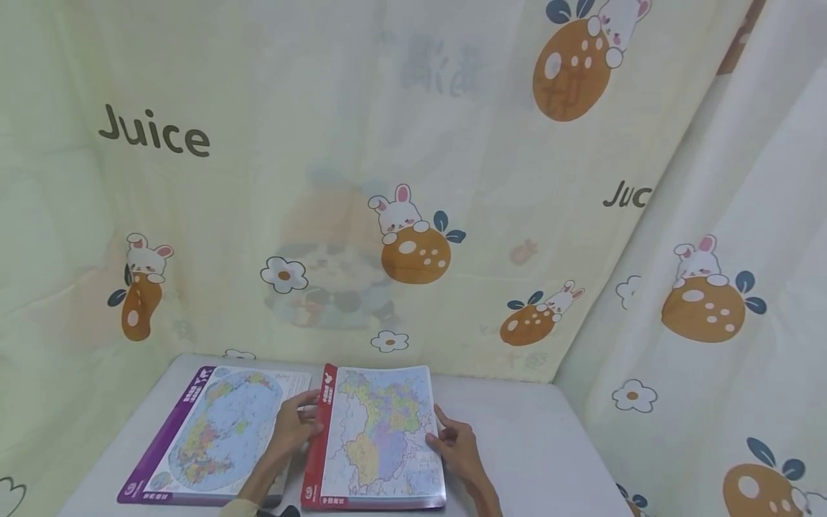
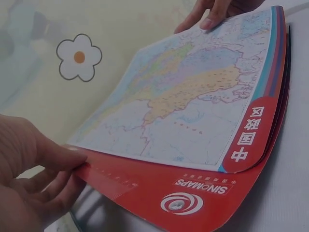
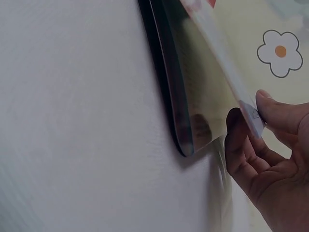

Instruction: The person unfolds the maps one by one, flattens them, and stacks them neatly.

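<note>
A map of China with a red border (image 1: pixel 381 438) lies in front of me, its left border red with white lettering. My left hand (image 1: pixel 293 427) pinches that red border, thumb on top and fingers curled beneath, as the left wrist view shows. At the opposite edge my right hand (image 1: pixel 459 449) pinches the map's side between thumb and fingers. In the right wrist view the sheet's edge (image 3: pixel 227 67) is tilted up, apart from the dark glossy sheets (image 3: pixel 178 111) under it. The near end shows several stacked layers in the left wrist view.
A purple-bordered world map (image 1: pixel 220 431) lies on the white table (image 1: pixel 517 431) at the left, partly behind my left forearm. A pale curtain (image 1: pixel 323 143) printed with rabbits, oranges and flowers hangs behind the table and along both sides.
</note>
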`<state>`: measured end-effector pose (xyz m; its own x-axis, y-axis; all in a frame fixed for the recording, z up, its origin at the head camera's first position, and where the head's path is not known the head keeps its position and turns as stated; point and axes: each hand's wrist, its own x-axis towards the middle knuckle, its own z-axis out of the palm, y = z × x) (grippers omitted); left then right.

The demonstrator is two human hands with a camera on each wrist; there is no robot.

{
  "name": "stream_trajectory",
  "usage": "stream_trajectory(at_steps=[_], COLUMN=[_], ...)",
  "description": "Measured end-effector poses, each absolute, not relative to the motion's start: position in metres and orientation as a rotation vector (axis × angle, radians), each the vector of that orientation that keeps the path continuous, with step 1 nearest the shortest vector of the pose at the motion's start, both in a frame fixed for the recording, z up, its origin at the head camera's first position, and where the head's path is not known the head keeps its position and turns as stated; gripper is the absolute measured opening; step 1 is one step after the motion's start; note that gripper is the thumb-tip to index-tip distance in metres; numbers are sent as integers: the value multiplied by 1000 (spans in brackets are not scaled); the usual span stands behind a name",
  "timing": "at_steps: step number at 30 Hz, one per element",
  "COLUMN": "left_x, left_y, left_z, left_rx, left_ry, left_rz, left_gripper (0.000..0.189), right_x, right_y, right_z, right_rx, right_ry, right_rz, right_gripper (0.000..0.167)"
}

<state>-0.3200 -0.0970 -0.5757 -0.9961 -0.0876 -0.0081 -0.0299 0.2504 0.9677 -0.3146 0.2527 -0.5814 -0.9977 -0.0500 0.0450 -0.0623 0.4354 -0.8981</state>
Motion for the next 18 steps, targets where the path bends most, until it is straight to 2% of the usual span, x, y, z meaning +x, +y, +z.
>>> stream_trajectory(at_steps=[18], left_x=[-323], left_y=[-104], left_z=[-581], left_rx=[133], left_ry=[-2438], left_rz=[-1871], left_gripper=[70], right_x=[-322], right_y=[247], right_z=[-587], right_rx=[-34], right_ry=[-2560], right_rz=[1777], right_gripper=[68])
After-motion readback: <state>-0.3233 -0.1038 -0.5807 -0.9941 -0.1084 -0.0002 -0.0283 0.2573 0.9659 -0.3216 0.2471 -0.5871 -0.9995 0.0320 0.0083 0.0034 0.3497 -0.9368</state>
